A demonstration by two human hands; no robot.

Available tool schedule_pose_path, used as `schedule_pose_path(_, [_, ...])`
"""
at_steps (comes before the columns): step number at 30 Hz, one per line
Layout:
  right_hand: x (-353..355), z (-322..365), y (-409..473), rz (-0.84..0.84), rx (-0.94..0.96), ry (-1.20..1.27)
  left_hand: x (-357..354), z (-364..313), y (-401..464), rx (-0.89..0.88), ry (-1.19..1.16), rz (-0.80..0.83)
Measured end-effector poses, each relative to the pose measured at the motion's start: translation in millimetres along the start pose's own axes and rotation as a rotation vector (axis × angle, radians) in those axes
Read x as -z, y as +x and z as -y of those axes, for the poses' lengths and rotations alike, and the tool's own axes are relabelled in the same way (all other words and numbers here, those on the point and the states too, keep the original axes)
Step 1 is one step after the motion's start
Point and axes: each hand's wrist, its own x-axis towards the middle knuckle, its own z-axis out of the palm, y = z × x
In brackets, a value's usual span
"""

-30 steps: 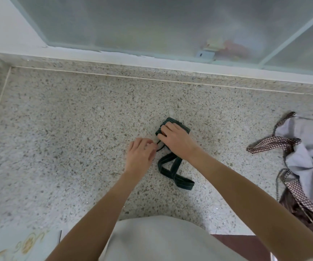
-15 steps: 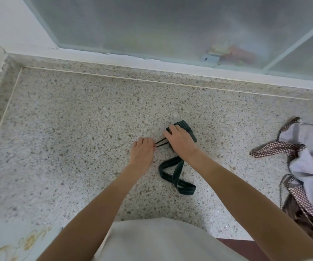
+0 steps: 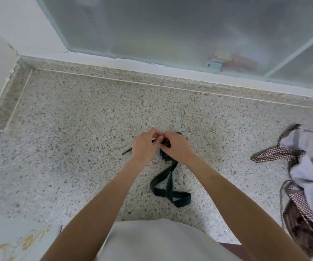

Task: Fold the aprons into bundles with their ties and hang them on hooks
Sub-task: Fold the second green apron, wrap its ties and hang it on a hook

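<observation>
A dark green apron, folded into a small bundle (image 3: 166, 156), lies on the speckled stone counter (image 3: 76, 129), mostly hidden under my hands. My right hand (image 3: 176, 146) covers and grips the bundle. Touching it, my left hand (image 3: 145, 146) pinches a thin dark tie whose free end (image 3: 126, 152) pokes out to the left. The apron's wide green strap (image 3: 170, 189) trails toward me in a loose loop.
A grey apron with brown checked trim and ties (image 3: 306, 166) lies crumpled at the counter's right edge. A frosted window (image 3: 170, 25) and white sill run along the back. A white wall closes the left side. A pale patterned surface (image 3: 10, 240) sits at bottom left.
My left hand moved right and closed against my right hand over the bundle. The thin tie, stretched between the hands before, is now pinched close, its end sticking out left.
</observation>
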Motion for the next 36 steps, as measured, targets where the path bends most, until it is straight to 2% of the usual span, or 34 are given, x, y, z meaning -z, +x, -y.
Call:
schedule_pose_path(3, [4.0,0.2,2.0,0.061,-0.103,0.136,8.2,-3.9,-10.3,-0.052,-0.05,-0.02])
schedule_pose_path(5, [10.0,0.9,3.0,0.131,-0.135,0.244,11.2,0.2,-11.0,0.068,-0.158,-0.055])
schedule_pose_path(7, [17.1,2.6,2.8,0.178,-0.158,0.361,11.8,8.8,-10.1,0.182,-0.177,0.015])
schedule_pose_path(9, [21.4,2.9,4.0,0.193,-0.162,0.399,7.4,16.7,-11.9,0.19,-0.126,0.148])
schedule_pose_path(11, [21.7,4.1,4.0,0.202,-0.146,0.363,2.6,20.0,-14.7,0.168,-0.166,0.2])
schedule_pose_path(13, [19.9,6.6,2.3,0.191,-0.128,0.335,-0.2,21.4,-16.3,0.135,-0.209,0.177])
schedule_pose_path(16, [15.5,12.0,-1.3,0.09,-0.044,0.221,-1.5,22.6,-16.7,0.096,-0.226,0.16])
schedule_pose_path(20, [-4.9,19.8,-6.9,-0.064,0.217,-0.281,-3.4,22.9,-19.8,0.1,-0.134,0.215])
schedule_pose_path(22, [-16.2,19.8,-10.4,-0.155,0.301,-0.413,-4.9,26.9,-21.8,0.131,-0.13,0.212])
schedule_pose_path(26, [-23.7,16.8,-14.2,-0.216,0.345,-0.412,0.6,33.5,-28.8,0.218,-0.274,0.204])
schedule_pose_path(29, [-25.5,13.0,-14.4,-0.24,0.353,-0.405,5.9,31.5,-27.6,0.211,-0.337,0.205])
schedule_pose_path(34, [-27.2,2.7,-16.9,-0.313,0.316,-0.262,10.7,29.6,-23.5,0.132,-0.259,0.157])
schedule_pose_path(36, [-31.1,-1.0,-17.2,-0.308,0.33,-0.239,13.6,25.0,-21.8,0.133,-0.114,0.197])
